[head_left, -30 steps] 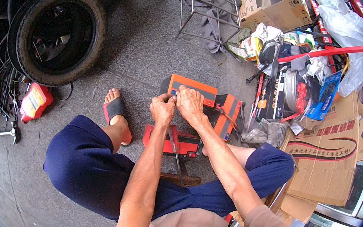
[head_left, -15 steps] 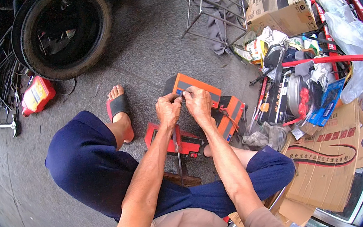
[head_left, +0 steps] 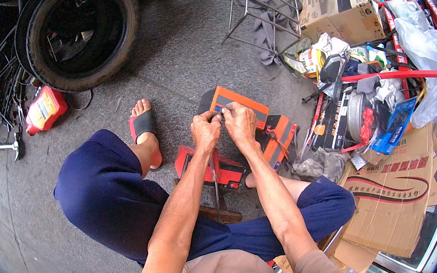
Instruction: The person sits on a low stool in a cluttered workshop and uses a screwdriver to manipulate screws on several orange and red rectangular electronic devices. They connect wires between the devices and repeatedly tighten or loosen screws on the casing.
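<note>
A head-worn fisheye looks down over the left hand (head_left: 206, 130) and right hand (head_left: 241, 123).

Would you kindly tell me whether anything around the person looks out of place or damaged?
Nothing looks clearly spilled or broken. The untidiest spot is at right, where a plastic bag, a red strip and a blue package lie jumbled together. What looks like a hammer lies loose on the floor at left.

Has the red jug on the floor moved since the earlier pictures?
No. Against the hammer lying near it, the red jug keeps its place; both shift together within the picture, which suggests the camera moved.
</note>
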`<state>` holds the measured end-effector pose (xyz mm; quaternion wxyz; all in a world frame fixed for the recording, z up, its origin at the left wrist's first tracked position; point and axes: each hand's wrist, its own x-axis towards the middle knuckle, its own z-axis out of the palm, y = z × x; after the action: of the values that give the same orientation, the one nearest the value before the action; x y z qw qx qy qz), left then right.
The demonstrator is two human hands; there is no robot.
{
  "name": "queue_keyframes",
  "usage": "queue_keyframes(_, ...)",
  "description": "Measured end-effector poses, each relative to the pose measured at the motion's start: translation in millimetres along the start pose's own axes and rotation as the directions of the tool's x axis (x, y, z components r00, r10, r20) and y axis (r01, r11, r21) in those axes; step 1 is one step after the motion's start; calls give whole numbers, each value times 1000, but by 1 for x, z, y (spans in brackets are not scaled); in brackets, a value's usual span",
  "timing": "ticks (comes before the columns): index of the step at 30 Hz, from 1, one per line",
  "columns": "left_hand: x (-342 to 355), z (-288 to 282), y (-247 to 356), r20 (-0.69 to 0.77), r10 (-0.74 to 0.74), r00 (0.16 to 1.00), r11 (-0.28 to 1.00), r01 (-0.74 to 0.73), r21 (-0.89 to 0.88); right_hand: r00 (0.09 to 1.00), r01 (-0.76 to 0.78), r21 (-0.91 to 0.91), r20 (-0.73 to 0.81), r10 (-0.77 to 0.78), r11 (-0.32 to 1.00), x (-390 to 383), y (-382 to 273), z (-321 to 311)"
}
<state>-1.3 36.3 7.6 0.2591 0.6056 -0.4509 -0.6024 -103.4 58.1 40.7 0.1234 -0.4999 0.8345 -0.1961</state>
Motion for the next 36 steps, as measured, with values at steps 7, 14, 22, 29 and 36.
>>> queue_keyframes(7, -4, 0, 5, 36, -13, 999, 1000, 13, -19, 996, -87, 73, 6, 87, 994, 0, 3, -2)
queue_keyframes(14, -9, 7, 3, 52, 45, 998, 998, -42, -41, 971, -232, 259, 121, 206, 938, 1, 15, -18)
queue_keyframes(22, -5, 6, 1, 33, 15, 999, 999, -13, -40, 971, -238, 240, 91, 223, 941, 5, 19, -4)
queue_keyframes(29, -2, -1, -6, -18, -10, 1000, 998, 9, -57, 951, -295, 158, 145, 274, 942, 9, 3, -3)
queue_keyframes(36, -5, -2, 5, -53, 9, 999, 1000, -8, 21, 893, -428, 352, 305, 331, 832, 18, 16, 3)
